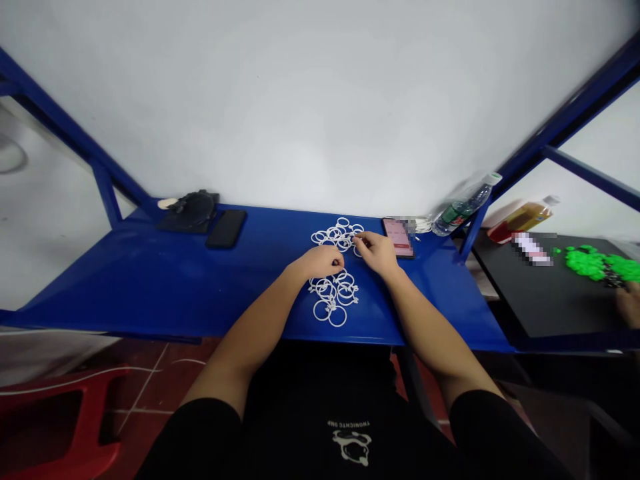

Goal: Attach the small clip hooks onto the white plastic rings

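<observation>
Two loose clusters of white plastic rings lie on the blue table [150,267], one further away [336,233] and one nearer me [333,298], some joined by small white ties. My left hand [317,262] rests over the gap between them, its curled fingertips on the nearer rings. Whether it grips anything is hidden. My right hand [377,253] reaches to the far cluster, with its fingertips pinched on a ring at that cluster's right side.
A phone with a lit pink screen [399,237] lies just past my right hand. A black phone [226,229] and a dark bag [190,212] sit at the far left. A water bottle [463,210] lies at the far right. On a black table [525,293] at right, a co-worker's hand [627,303] is beside green pieces [595,263].
</observation>
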`<state>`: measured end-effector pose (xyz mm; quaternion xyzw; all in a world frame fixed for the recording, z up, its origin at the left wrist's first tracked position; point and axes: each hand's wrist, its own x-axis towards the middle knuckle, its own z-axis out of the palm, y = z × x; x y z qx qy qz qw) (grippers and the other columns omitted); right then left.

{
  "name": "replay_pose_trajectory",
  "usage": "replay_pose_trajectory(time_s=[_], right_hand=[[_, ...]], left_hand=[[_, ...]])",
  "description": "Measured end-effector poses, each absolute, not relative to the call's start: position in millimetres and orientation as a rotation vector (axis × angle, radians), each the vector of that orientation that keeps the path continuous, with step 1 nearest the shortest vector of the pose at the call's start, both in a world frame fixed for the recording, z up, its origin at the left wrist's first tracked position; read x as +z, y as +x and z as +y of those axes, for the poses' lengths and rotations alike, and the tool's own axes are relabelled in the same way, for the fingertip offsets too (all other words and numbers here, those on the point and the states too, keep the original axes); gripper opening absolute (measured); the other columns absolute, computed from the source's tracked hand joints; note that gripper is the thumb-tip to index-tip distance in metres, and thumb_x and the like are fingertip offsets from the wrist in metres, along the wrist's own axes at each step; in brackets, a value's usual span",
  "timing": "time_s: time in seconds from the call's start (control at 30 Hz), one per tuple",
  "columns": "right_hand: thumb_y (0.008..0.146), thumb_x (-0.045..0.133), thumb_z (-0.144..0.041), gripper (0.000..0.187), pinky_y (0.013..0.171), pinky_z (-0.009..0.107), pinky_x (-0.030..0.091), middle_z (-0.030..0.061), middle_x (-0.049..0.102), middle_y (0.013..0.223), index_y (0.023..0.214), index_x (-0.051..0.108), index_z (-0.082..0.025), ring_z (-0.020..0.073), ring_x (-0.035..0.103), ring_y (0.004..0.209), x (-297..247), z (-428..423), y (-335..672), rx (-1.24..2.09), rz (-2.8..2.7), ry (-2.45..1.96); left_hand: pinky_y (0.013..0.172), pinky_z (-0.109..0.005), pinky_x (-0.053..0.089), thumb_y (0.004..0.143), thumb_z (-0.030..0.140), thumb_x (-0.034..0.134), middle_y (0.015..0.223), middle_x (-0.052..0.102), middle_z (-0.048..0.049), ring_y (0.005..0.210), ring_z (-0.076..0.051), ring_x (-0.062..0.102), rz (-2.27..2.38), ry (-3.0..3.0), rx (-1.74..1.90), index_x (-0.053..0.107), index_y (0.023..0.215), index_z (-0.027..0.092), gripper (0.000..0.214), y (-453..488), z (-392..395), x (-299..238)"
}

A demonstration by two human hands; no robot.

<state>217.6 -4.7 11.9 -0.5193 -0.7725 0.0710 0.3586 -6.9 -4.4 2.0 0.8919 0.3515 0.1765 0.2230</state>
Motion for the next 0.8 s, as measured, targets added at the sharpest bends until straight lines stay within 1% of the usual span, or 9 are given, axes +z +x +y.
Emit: replay_pose_trajectory(time_s=[0.13,0.2,0.27,0.33,0.4,0.47,0.63,0.73,0.8], right_hand=[[0.101,0.061,-0.04,0.028,0.073,0.032,0.053,0.0071,0.08,0.093,0.112,0.078,-0.022,0.0214,0.073,0.079,11.1,-7.9,213.9,0.209,-2.087,-1.222],[0.101,0.059,-0.039,0.029,0.075,0.032,0.054,0.0078,0.08,0.097,0.116,0.077,-0.021,0.021,0.073,0.08,11.3,-9.9,213.2,0.213,-2.114,-1.153],[0.102,0.058,-0.04,0.031,0.074,0.031,0.054,0.0081,0.08,0.099,0.118,0.075,-0.021,0.0198,0.072,0.078,11.3,-11.9,212.4,0.225,-2.113,-1.103],[0.102,0.059,-0.044,0.033,0.073,0.031,0.054,0.0077,0.079,0.1,0.121,0.074,-0.022,0.018,0.07,0.074,10.7,-13.3,211.3,0.255,-2.127,-1.063],[0.1,0.062,-0.048,0.035,0.072,0.031,0.054,0.0072,0.079,0.101,0.121,0.073,-0.023,0.017,0.068,0.07,9.7,-13.9,209.7,0.27,-2.161,-1.03],[0.101,0.061,-0.048,0.033,0.073,0.031,0.054,0.0074,0.079,0.101,0.118,0.073,-0.023,0.0174,0.068,0.071,8.9,-13.9,208.1,0.255,-2.184,-1.008],[0.104,0.053,-0.04,0.028,0.076,0.032,0.054,0.0082,0.079,0.099,0.113,0.075,-0.023,0.0205,0.07,0.082,10.0,-14.2,207.3,0.197,-2.162,-1.025],[0.104,0.053,-0.039,0.027,0.076,0.033,0.054,0.0081,0.078,0.099,0.111,0.075,-0.024,0.0212,0.07,0.083,11.3,-14.2,208.4,0.204,-2.145,-1.073],[0.103,0.054,-0.039,0.027,0.076,0.033,0.054,0.0084,0.078,0.099,0.11,0.074,-0.023,0.0215,0.07,0.083,11.5,-14.1,208.8,0.21,-2.124,-1.09]], left_hand=[[0.076,-0.031,0.052,0.091,0.019,0.067,0.09,0.076,-0.0031,0.085,-0.019,0.07,1.152,2.368,0.714,0.077,0.089,0.023,0.011,-8.8,-2.6,5.6],[0.076,-0.03,0.052,0.093,0.021,0.065,0.091,0.077,-0.0033,0.085,-0.019,0.071,1.238,2.272,0.862,0.076,0.099,0.022,0.012,-9.4,-1.7,7.5],[0.074,-0.029,0.052,0.094,0.019,0.065,0.091,0.078,-0.0033,0.081,-0.018,0.071,1.318,2.192,0.962,0.074,0.11,0.021,0.019,-9.7,-1.0,8.7],[0.074,-0.029,0.052,0.092,0.016,0.065,0.091,0.078,-0.0033,0.077,-0.018,0.07,1.385,2.155,1.001,0.073,0.115,0.02,0.025,-9.8,-0.5,9.0],[0.074,-0.029,0.053,0.09,0.013,0.065,0.093,0.079,-0.0036,0.076,-0.018,0.07,1.428,2.141,1.01,0.073,0.116,0.019,0.028,-9.6,-0.3,8.6],[0.074,-0.029,0.053,0.09,0.013,0.064,0.092,0.079,-0.0035,0.076,-0.018,0.071,1.43,2.138,1.01,0.073,0.116,0.019,0.028,-9.2,-0.3,7.9],[0.076,-0.029,0.054,0.094,0.021,0.065,0.094,0.079,-0.0041,0.08,-0.019,0.072,1.321,2.18,0.979,0.074,0.119,0.02,0.026,-7.2,-1.3,6.8],[0.081,-0.03,0.055,0.099,0.029,0.064,0.104,0.078,-0.0059,0.087,-0.019,0.072,1.273,2.204,1.038,0.07,0.13,0.021,0.033,-7.2,-3.0,8.5],[0.085,-0.03,0.055,0.101,0.034,0.063,0.11,0.077,-0.0066,0.091,-0.018,0.072,1.223,2.224,1.083,0.069,0.132,0.021,0.035,-7.9,-4.4,10.2]])
